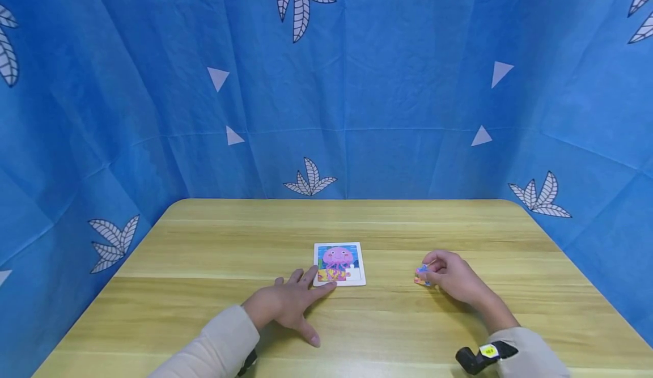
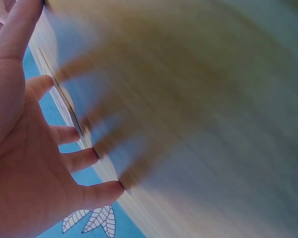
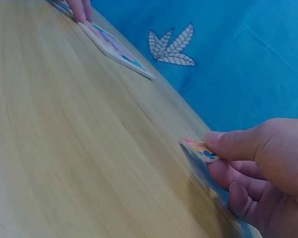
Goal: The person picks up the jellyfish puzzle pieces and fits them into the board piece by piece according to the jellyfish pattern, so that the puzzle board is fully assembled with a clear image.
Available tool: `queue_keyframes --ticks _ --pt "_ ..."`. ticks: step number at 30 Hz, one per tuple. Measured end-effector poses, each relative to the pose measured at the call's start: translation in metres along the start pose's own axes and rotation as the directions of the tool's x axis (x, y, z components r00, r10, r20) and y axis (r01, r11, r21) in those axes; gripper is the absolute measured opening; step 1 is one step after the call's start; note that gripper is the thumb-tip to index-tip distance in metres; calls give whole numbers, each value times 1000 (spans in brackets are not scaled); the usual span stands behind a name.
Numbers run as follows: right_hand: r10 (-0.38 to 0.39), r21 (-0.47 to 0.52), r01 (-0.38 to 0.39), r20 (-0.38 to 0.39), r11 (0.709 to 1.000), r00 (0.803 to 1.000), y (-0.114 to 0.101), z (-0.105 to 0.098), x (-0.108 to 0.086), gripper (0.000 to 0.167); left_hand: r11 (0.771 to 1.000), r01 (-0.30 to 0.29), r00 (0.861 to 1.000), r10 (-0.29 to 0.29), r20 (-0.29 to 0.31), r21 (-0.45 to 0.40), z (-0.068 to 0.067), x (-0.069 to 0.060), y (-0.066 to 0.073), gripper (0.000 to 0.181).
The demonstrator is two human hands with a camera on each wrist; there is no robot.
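Note:
A square jigsaw puzzle point(image 1: 338, 255) with a pink jellyfish picture in a white frame lies flat on the table. Its lower right corner shows a bare white gap in the shape of a piece. My left hand point(image 1: 292, 304), fingers spread, touches the frame's left side and lower edge. Right of the puzzle, my right hand point(image 1: 456, 279) pinches a small colourful puzzle piece point(image 3: 201, 150) between thumb and fingers. The piece is tilted, close over the tabletop, and partly hidden by the fingers. In the left wrist view the left hand's fingertips rest at the frame and table.
The wooden table point(image 1: 245, 236) has a light grain and rounded far corners. A blue curtain point(image 1: 388, 83) with white leaves and triangles hangs behind it and at both sides. A black strap device point(image 1: 484, 356) sits on the right wrist.

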State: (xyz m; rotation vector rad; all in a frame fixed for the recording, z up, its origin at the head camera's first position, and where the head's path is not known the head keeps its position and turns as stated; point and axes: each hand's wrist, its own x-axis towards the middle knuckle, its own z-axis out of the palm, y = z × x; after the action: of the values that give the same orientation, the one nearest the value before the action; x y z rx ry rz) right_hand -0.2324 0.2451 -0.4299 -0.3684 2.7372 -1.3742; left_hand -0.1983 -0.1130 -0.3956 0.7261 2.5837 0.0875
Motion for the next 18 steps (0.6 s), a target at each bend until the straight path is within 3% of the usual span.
queue_keyframes --ticks 18 --pt "9 106 -16 61 994 998 -29 40 22 34 1000 -4 1000 5 7 -2 -1 0 0 105"
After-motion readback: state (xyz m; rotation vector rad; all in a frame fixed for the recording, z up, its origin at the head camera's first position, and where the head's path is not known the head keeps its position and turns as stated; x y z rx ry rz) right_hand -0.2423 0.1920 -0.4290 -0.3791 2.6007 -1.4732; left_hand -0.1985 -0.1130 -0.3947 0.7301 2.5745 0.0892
